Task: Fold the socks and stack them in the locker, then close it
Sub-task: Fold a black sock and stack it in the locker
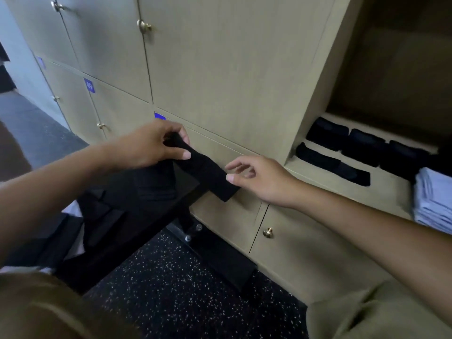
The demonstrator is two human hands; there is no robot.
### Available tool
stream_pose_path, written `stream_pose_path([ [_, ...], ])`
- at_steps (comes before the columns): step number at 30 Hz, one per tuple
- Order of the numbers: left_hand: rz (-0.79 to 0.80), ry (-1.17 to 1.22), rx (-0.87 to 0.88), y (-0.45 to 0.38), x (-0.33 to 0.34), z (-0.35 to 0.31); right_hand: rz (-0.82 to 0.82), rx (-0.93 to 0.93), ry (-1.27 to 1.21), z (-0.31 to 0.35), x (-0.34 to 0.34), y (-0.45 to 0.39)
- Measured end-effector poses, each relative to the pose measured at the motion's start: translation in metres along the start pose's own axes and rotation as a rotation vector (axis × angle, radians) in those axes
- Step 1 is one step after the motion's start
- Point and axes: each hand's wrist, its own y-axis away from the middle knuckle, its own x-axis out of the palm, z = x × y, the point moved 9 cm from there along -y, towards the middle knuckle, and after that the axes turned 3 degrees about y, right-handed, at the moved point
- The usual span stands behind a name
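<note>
1. Your left hand (156, 145) pinches a black sock (205, 171) at its upper end.
2. The sock slants toward 4 o'clock, over the dark bench (137, 204).
3. Your right hand (259, 178), fingers loosely spread, holds nothing and hovers at the sock's lower end.
4. Folded socks (364, 148) lie in the open locker (318, 177) at 2 o'clock.

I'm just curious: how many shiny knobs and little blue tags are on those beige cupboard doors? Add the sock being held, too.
Round brass door knobs: 5
Blue number labels: 3
Black sock pinched in the left hand: 1
Total: 9
</note>
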Motion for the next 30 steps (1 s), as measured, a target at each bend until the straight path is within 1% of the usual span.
stream_pose_path([
  [4, -0.022, 0.081, 0.036, -0.003, 0.009, -0.016, 0.004, -0.017, -0.077, -0.005, -0.010, 0.008],
  [7, -0.006, 0.141, 0.048, -0.006, 0.020, -0.026, -0.034, -0.045, -0.123, -0.005, -0.021, 0.013],
  [10, -0.011, 0.203, 0.047, -0.006, 0.029, -0.037, -0.074, -0.057, -0.116, -0.004, -0.031, 0.020],
  [13, 0.017, 0.339, 0.035, -0.003, 0.035, -0.048, -0.160, -0.040, -0.106, -0.006, -0.049, 0.026],
  [15, 0.019, 0.432, 0.025, -0.001, 0.038, -0.052, -0.264, -0.059, -0.027, -0.003, -0.067, 0.031],
  [17, 0.021, 0.456, 0.001, -0.001, 0.039, -0.048, -0.380, -0.117, 0.090, 0.004, -0.086, 0.038],
  [19, 0.056, 0.460, -0.055, 0.001, 0.044, -0.042, -0.458, -0.203, 0.167, 0.013, -0.098, 0.046],
  [21, 0.109, 0.501, -0.146, 0.003, 0.051, -0.037, -0.501, -0.284, 0.221, 0.019, -0.102, 0.052],
  [26, 0.211, 0.712, -0.292, 0.008, 0.061, -0.043, -0.584, -0.494, 0.376, 0.037, -0.104, 0.066],
  [28, 0.279, 0.693, -0.271, 0.012, 0.065, -0.046, -0.609, -0.539, 0.369, 0.040, -0.106, 0.070],
  [30, 0.321, 0.651, -0.195, 0.017, 0.068, -0.054, -0.626, -0.556, 0.301, 0.040, -0.109, 0.074],
])
